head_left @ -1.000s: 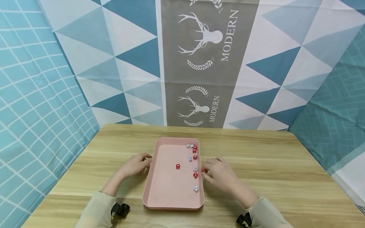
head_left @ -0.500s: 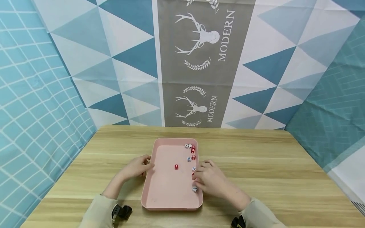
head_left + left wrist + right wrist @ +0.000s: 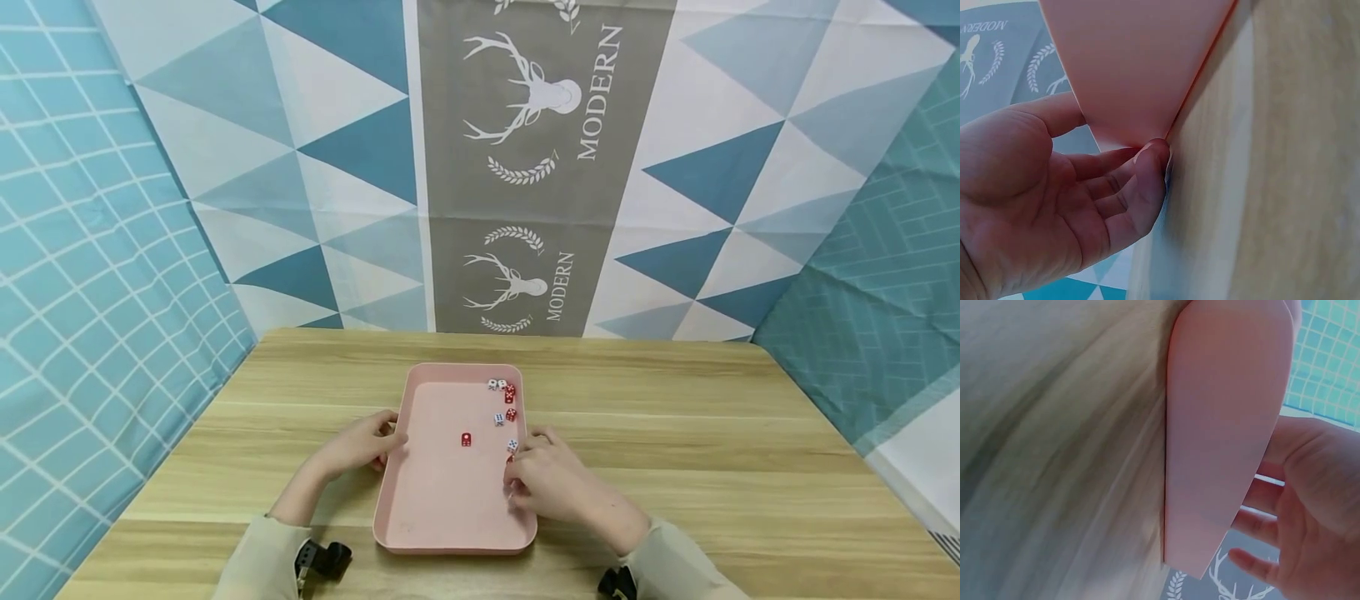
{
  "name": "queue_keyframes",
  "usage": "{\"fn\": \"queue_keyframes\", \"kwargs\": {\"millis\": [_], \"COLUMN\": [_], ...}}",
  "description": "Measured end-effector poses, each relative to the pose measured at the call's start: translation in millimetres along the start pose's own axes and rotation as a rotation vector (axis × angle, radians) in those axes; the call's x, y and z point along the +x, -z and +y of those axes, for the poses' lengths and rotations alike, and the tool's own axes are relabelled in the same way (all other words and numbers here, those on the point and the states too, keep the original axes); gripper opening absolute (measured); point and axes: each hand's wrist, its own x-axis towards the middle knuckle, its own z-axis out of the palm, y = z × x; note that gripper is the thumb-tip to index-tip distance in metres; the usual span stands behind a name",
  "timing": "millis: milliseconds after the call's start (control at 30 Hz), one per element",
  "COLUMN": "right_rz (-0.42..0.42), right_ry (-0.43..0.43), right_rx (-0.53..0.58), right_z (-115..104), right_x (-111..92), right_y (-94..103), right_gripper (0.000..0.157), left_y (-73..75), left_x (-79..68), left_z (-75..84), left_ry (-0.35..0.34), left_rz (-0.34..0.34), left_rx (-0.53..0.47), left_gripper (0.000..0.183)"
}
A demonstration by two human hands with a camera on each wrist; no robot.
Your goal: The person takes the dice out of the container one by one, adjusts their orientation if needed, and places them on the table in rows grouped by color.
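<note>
A pink rectangular tray (image 3: 435, 500) lies on the table with red and white dice inside. My left hand (image 3: 360, 446) pinches its left wall, thumb over the rim; in the left wrist view the fingers curl against the outside of the tray (image 3: 1141, 62). Over the right wall reaches my right hand (image 3: 551, 479), its thumb and fingers pinching a white die (image 3: 512, 492) that is mostly hidden. Just beyond those fingertips sit another white die (image 3: 512, 445) and a partly covered red die (image 3: 510, 459). The tray wall (image 3: 1222, 437) hides the right fingertips in the right wrist view.
One red die (image 3: 467, 439) lies alone mid-tray. Along the far right wall are several more, including a white die (image 3: 499, 419) and a red die (image 3: 511, 414). A wooden table (image 3: 675, 417) surrounds the tray, with a patterned cloth (image 3: 360, 183) behind.
My right hand has moved from outside the right wall over the rim to the nearest white die, covering it. My left thumb has come over the left rim.
</note>
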Motion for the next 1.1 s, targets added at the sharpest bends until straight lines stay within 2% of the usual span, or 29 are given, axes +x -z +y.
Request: {"fn": "queue_keyframes", "kwargs": {"millis": [133, 333, 633, 900, 1100], "right_rz": [-0.040, -0.035, 0.047, 0.182, 0.235], "right_ry": [-0.009, -0.010, -0.006, -0.027, -0.046], "right_rx": [-0.015, -0.047, -0.002, 0.026, 0.025], "right_z": [-3, -5, -1, 9, 18], "right_x": [4, 5, 3, 3, 1], "right_y": [1.3, 0.7, 1.4, 5.8, 8.1], "right_gripper": [0.014, 0.011, 0.004, 0.011, 0.013], "left_y": [-0.1, 0.5, 0.1, 0.2, 0.4], "left_x": [-0.6, 1.2, 0.8, 0.9, 2.8], "left_z": [-1.6, -2.7, -0.8, -1.5, -5.1], "left_ry": [0.000, 0.007, 0.004, 0.001, -0.001], "left_rz": [-0.001, -0.001, -0.003, -0.007, -0.015], "left_rx": [-0.004, 0.006, 0.008, 0.005, 0.008], "left_gripper": [0.036, 0.035, 0.034, 0.032, 0.028]}}
